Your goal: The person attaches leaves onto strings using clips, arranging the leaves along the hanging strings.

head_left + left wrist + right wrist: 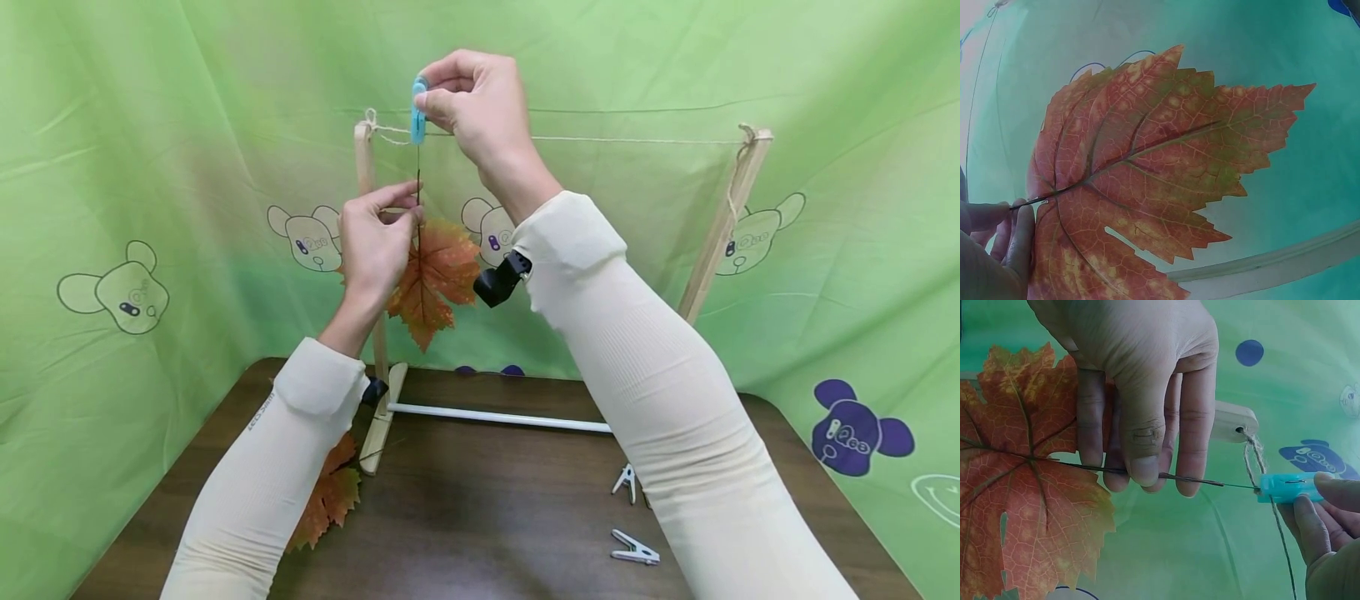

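My left hand (pixel 377 243) pinches the dark stem of an orange maple leaf (pixel 429 279), which hangs below the string (pixel 600 140) near the left post. Above it my right hand (pixel 483 108) holds a light-blue clothespin (pixel 418 112) between thumb and fingers. In the right wrist view the clothespin (pixel 1291 486) sits at the string, and the thin tip of the stem (pixel 1179 479) reaches its end. Whether the clothespin's mouth is closed on them is hard to tell. The left wrist view shows the leaf (pixel 1129 156) spread wide beside the fingertips.
A wooden post (pixel 365 158) stands at left and another post (pixel 723 225) at right, with a white rod (pixel 495 416) low between them. A second leaf (pixel 327 497) lies on the brown table (pixel 465 517) under my left forearm. White clothespins (pixel 634 548) lie at right.
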`<state>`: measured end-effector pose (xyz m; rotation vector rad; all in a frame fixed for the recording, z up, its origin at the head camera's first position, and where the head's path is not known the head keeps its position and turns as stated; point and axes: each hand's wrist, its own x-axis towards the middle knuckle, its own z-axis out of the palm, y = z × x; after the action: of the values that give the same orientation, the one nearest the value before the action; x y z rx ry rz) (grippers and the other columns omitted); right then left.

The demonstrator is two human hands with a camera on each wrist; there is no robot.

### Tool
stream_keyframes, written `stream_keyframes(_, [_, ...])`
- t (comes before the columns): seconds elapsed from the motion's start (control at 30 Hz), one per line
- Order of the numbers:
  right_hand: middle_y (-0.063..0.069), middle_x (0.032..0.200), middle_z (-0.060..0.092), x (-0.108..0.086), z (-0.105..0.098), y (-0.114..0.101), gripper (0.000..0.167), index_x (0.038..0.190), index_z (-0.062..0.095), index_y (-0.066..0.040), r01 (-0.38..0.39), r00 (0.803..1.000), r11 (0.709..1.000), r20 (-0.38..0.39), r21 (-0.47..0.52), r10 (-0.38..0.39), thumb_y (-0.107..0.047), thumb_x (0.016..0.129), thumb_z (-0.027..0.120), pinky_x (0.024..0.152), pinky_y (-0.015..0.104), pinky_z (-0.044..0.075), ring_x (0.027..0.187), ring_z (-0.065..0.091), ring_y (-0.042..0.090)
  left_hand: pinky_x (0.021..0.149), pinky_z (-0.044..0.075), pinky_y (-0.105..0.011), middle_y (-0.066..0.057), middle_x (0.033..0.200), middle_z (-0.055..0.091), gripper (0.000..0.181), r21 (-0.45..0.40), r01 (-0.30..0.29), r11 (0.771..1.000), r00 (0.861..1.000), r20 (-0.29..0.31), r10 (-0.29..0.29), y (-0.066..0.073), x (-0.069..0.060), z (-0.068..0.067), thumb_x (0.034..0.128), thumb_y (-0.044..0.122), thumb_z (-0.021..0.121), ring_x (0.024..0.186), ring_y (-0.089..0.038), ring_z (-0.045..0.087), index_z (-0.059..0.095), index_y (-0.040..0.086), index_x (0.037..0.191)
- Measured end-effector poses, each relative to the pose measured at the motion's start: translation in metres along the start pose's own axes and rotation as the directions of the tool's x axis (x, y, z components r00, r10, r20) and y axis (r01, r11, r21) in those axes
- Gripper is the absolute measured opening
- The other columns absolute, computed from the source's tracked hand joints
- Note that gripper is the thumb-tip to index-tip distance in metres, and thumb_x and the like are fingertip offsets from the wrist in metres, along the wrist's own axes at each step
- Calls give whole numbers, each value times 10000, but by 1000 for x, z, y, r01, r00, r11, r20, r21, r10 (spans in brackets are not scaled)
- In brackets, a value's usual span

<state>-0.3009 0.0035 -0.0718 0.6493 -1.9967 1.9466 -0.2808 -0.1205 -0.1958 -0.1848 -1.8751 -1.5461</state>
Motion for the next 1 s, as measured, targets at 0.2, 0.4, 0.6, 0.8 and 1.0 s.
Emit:
stream_keyframes(0.2, [24, 745, 681, 0, 0, 0, 166, 842, 731, -55, -8, 1000, 1000, 18, -11, 8, 99, 901, 746, 918, 321, 597, 749, 663, 134, 685, 558, -174, -164, 1052, 768, 278, -2, -9, 1000, 1000, 2, 9, 0, 0, 0, 942, -44, 706, 883, -228, 760, 792, 43, 1192])
stream_keyframes(0.4, [18, 728, 677, 0, -1, 1, 249, 762, 707, -102, -2, 999, 999, 37, -35, 4, 100, 905, 737, 908, 316, 599, 749, 660, 136, 618, 526, -167, -161, 1043, 766, 284, -11, -2, 1000, 1000, -1, 2, 0, -1, 1, 940, -50, 706, 859, -214, 758, 792, 50, 1191])
stream_keyframes(0.6, [18, 738, 688, 0, -1, 2, 241, 771, 714, -91, -4, 998, 999, 55, -47, 6, 106, 909, 725, 886, 298, 602, 751, 663, 135, 630, 533, -166, -165, 1048, 765, 286, -25, -7, 1000, 1000, 4, 7, 0, 0, 1, 943, -49, 700, 872, -214, 763, 790, 50, 1196])
stream_keyframes(0.8, [8, 719, 692, 0, 0, 5, 220, 781, 714, -63, -13, 998, 999, 69, -47, 16, 118, 904, 722, 891, 318, 604, 739, 666, 136, 605, 509, -168, -153, 1040, 763, 285, -23, -8, 1000, 1000, 2, 8, 0, 0, 0, 946, -37, 703, 869, -204, 763, 798, 73, 1192])
stream_keyframes(1.0, [-1, 727, 712, 1, -1, 6, 211, 786, 721, -67, -29, 997, 998, 68, -59, 33, 113, 896, 735, 894, 313, 600, 754, 673, 141, 628, 515, -172, -141, 1041, 768, 276, -10, -12, 1000, 1000, -2, 12, 1, 0, 1, 950, -23, 708, 856, -189, 751, 795, 66, 1197])
